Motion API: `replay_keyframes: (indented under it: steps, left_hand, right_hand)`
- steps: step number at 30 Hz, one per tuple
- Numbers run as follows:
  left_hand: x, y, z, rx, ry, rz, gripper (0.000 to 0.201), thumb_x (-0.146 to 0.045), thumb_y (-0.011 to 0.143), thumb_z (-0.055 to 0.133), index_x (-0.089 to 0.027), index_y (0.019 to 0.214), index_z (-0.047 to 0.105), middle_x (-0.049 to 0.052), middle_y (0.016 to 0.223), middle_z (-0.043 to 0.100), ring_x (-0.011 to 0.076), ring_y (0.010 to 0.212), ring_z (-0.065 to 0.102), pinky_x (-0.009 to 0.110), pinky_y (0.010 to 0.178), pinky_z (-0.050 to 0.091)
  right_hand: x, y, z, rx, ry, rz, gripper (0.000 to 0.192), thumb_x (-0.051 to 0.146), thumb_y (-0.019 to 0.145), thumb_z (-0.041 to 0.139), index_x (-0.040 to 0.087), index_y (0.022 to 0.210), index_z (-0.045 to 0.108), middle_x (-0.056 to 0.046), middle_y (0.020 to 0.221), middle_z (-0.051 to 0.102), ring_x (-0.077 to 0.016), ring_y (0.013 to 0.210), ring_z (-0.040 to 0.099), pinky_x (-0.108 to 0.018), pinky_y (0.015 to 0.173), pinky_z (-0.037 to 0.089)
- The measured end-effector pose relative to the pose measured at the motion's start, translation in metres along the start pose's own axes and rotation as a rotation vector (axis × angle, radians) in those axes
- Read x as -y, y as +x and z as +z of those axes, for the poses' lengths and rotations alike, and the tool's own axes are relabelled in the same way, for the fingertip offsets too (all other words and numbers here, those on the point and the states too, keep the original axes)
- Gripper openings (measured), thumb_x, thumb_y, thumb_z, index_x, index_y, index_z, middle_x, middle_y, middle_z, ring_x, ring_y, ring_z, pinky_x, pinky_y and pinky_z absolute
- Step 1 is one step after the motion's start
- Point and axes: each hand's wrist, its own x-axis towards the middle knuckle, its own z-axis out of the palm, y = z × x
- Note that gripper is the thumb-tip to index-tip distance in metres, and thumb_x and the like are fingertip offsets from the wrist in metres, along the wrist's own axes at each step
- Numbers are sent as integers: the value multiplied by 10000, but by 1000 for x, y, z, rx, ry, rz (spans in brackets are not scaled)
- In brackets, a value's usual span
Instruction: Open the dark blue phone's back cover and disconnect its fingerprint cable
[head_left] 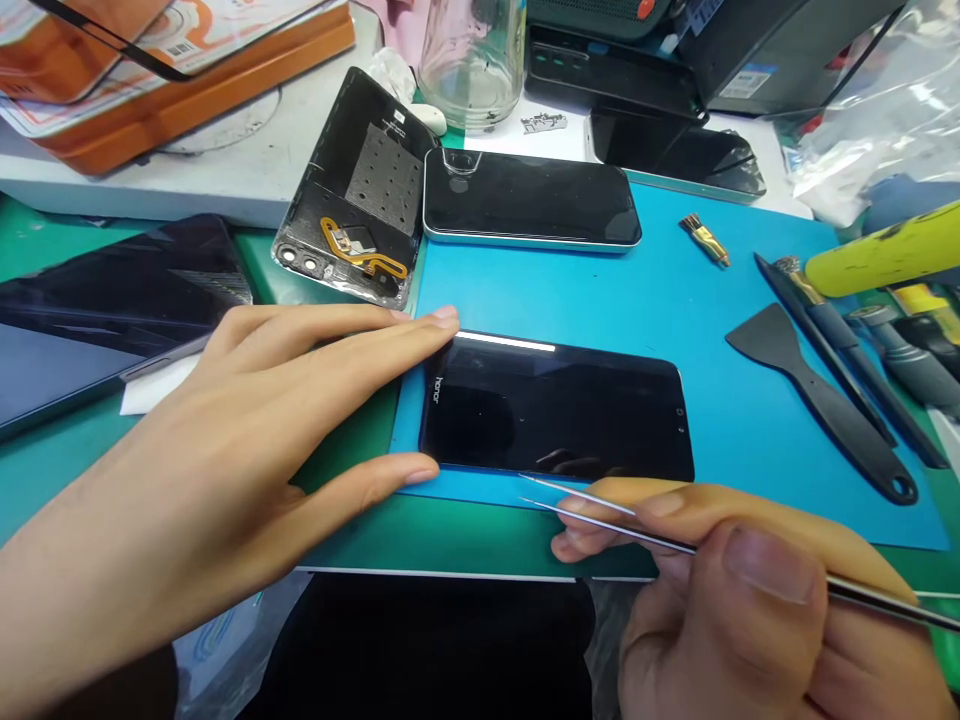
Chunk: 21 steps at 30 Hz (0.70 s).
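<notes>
A black smartphone [555, 410] marked "honor" lies flat, glossy side up, on a blue mat. My left hand [277, 420] spans its left end, the index fingertip at the upper corner and the thumb at the lower one. Between the thumb and fingers of my right hand [757, 590] are thin metal tweezers [660, 541]. Their two tips are slightly apart, close to the middle of the phone's near long edge; whether they touch it I cannot tell. Part of the phone's near right edge sits just behind my right fingers.
Behind lie another phone [532, 200] and an opened back cover [360, 190] with an orange flex cable. To the right are a black plastic scraper [817, 400], a small brush [705, 240] and a yellow-handled tool [885, 250]. A glass jar [472, 60] stands at the back.
</notes>
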Motion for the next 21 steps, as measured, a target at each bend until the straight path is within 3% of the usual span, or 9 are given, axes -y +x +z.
replay_keyframes:
  steps: [3,6,9,12,15,21]
  left_hand:
    - [0,0,0,20,-1,1,645,-596,1235,544,-428,1842,405,-53,1793,611,262,1634,551,359,1318,379]
    - [-1,-1,-1,27,-9,-23,644,-599,1237,543,-435,1843,400,-54,1806,586,255,1662,517,346,1327,352]
    - [0,-2,0,18,-32,-27,656,-642,1224,553,-460,1839,413,-75,1809,576,254,1668,511,342,1320,360]
    - [-1,-2,1,23,-35,-28,664,-647,1222,556,-456,1841,410,-70,1816,567,258,1665,510,349,1342,339]
    - [-2,-1,1,22,-1,-23,651,-624,1238,533,-443,1848,395,-77,1814,565,247,1650,507,325,1345,335]
    - [1,-2,4,-39,20,11,662,-678,1229,509,-433,1839,427,-90,1798,586,250,1621,537,336,1333,403]
  right_hand:
    - [2,0,-1,-43,-43,89,300,488,1122,754,357,860,820,-21,799,765,-272,704,778,-474,575,605]
    - [1,0,-4,-10,-56,78,314,526,1126,740,355,876,822,-30,808,786,-274,687,790,-465,587,653]
    - [-3,1,-8,-29,-60,81,310,513,1114,750,352,856,816,-43,795,771,-293,675,795,-463,523,624]
    - [-8,5,-12,20,-6,30,268,542,1066,792,358,872,812,-58,792,749,-342,678,799,-464,432,555]
    - [-14,13,-14,78,65,-57,293,640,984,847,360,914,800,-72,822,751,-397,733,815,-491,438,571]
    - [-17,20,-9,54,92,-92,362,665,944,866,317,910,772,-70,823,745,-384,724,812,-484,470,604]
